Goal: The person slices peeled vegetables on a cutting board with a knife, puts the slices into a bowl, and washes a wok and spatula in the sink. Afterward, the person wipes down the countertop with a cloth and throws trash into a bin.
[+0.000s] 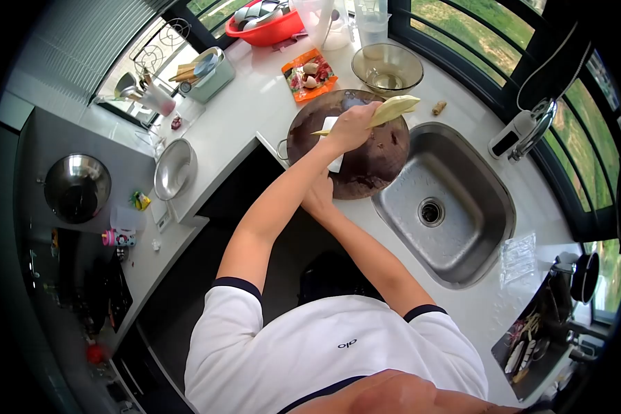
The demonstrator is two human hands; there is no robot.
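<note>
My left hand is closed around a long, pale yellow-green stalk-like vegetable over a round dark brown cutting board. One end of the vegetable points toward the window, and a thin tip shows on the other side of the hand. My right hand is at the board's near edge, under the crossing left forearm. From it a broad, bright knife blade reaches over the board; the handle is hidden in the fingers. Whether the blade touches the vegetable is hard to see.
A steel sink adjoins the board on the right, with a faucet behind. Beyond the board are a glass bowl, an orange packet with garlic and a small brown piece. A metal bowl stands left.
</note>
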